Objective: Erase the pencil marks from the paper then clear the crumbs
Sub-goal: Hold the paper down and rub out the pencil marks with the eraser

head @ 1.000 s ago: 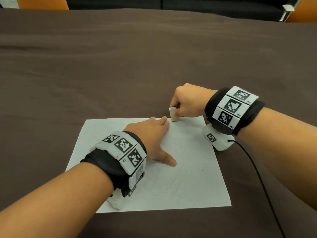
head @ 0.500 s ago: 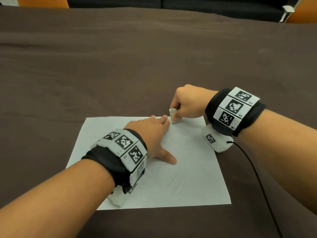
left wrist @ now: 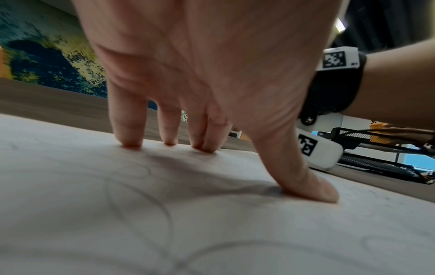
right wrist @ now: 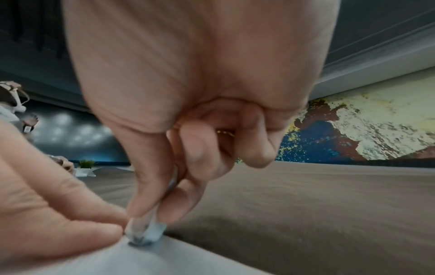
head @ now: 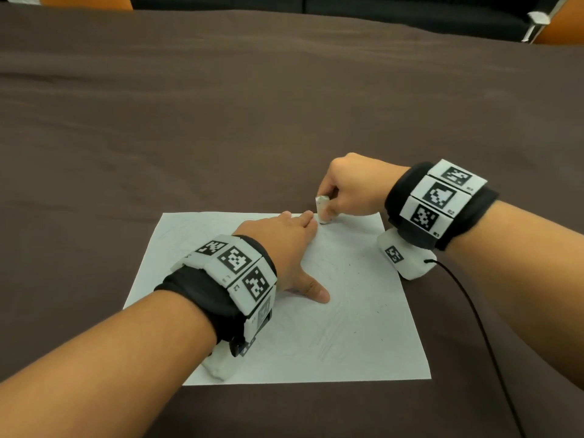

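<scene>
A white sheet of paper [head: 363, 336] with faint pencil lines lies on the brown cloth. My left hand [head: 284, 245] lies flat on it, fingers straight, thumb spread, pressing the sheet down [left wrist: 212, 214]. My right hand [head: 347, 191] pinches a small white eraser [head: 323, 210] between thumb and fingers, its tip on the paper's far edge, just beyond my left fingertips. In the right wrist view the eraser [right wrist: 148, 232] touches the sheet [right wrist: 164, 260] with a dark smudge under it. Small dark crumbs [head: 360, 267] dot the paper's right half.
The brown tablecloth [head: 221, 121] stretches far beyond the sheet on all sides. A black cable [head: 474, 317] runs from my right wrist unit toward the near right. Orange chair backs [head: 85, 1] and a dark sofa stand past the table's far edge.
The eraser tip has shifted slightly along the paper's far edge in small rubbing strokes. My left hand has stayed pressed on the sheet.
</scene>
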A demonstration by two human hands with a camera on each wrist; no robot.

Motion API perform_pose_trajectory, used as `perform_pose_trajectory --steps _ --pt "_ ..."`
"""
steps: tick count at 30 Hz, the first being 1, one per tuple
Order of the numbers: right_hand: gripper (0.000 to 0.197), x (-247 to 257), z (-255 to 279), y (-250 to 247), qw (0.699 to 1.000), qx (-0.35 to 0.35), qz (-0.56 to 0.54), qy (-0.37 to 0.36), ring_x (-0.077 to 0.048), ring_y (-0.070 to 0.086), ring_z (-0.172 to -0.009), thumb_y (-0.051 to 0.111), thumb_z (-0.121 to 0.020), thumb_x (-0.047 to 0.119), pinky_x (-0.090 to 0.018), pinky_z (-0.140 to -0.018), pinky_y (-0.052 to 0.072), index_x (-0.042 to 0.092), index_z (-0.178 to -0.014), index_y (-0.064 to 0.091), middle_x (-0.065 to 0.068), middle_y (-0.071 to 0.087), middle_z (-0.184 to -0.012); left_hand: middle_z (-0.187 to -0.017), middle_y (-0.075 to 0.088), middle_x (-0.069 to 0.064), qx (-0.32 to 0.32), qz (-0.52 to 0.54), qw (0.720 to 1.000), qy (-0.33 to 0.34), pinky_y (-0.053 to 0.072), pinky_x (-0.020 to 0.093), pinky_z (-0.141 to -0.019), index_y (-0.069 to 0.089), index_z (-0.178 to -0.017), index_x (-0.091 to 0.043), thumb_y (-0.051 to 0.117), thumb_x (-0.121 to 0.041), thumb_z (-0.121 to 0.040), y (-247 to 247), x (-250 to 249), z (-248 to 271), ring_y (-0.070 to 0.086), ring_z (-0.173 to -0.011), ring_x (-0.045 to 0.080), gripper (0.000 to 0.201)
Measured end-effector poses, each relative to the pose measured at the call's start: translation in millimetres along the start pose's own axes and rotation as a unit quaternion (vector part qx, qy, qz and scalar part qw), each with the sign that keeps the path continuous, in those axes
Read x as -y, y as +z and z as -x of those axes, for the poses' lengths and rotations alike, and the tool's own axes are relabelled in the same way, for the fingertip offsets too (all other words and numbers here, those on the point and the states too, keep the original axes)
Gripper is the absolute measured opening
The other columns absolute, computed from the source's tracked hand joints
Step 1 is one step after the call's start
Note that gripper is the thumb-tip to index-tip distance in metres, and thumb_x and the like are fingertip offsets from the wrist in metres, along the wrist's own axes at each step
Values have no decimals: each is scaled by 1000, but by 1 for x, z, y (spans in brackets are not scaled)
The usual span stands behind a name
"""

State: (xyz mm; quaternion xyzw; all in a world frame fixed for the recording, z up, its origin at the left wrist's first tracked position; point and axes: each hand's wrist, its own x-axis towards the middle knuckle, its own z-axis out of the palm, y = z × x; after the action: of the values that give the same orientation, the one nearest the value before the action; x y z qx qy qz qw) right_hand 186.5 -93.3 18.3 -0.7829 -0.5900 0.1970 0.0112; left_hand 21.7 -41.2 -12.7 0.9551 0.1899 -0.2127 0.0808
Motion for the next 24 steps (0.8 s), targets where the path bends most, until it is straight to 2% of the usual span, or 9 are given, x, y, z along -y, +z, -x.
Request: perform_pose_trajectory --steps 3,6,12,17,21,24 --pt "12 1 -7 -1 1000 -3 10 1 -25 68 -82 74 -85 25 -42 -75 61 32 -74 76 2 73 -76 -164 5 -12 -1 -4 1000 1 35 48 -113 7 -157 -22 63 -80 -68 -1 -1 1 13 -150 17 120" --pt "9 1 -3 3 1000 3 26 -3 -26 69 -83 72 -88 26 -46 -78 61 27 -82 80 0 75 -80 -164 6 -13 -5 -1 1000 -1 33 47 -114 5 -157 -23 64 -81 -67 2 1 0 11 -151 17 122" --pt "10 5 18 5 994 87 63 -28 -17 67 -81 74 -91 29 -38 -78 60 24 -91 82 7 75 -84 -164 2 -14 -5 1 1000 -1 34 46 -113 9 -157 -24 64 -81 -66 4 1 -2 9 -151 17 120" --pt "10 5 1 -2 999 12 47 11 -26 69 -84 74 -85 26 -46 -78 61 30 -76 76 3 73 -82 -164 7 -12 -8 0 1000 1 32 47 -115 6 -157 -23 63 -82 -66 4 1 -2 9 -151 18 123" --pt "12 7 -2 0 998 7 64 5 -31 69 -83 70 -87 25 -42 -73 59 19 -84 79 -6 75 -86 -164 4 -13 3 -1 1000 0 31 47 -116 4 -157 -23 62 -81 -67 2 1 -1 7 -152 17 122" --pt "11 6 12 6 998 28 53 -13 -28 67 -80 71 -88 26 -43 -74 60 20 -85 79 -4 73 -82 -164 2 -15 6 1 1000 -3 32 47 -115 9 -156 -26 64 -80 -67 2 0 -1 8 -152 16 118"
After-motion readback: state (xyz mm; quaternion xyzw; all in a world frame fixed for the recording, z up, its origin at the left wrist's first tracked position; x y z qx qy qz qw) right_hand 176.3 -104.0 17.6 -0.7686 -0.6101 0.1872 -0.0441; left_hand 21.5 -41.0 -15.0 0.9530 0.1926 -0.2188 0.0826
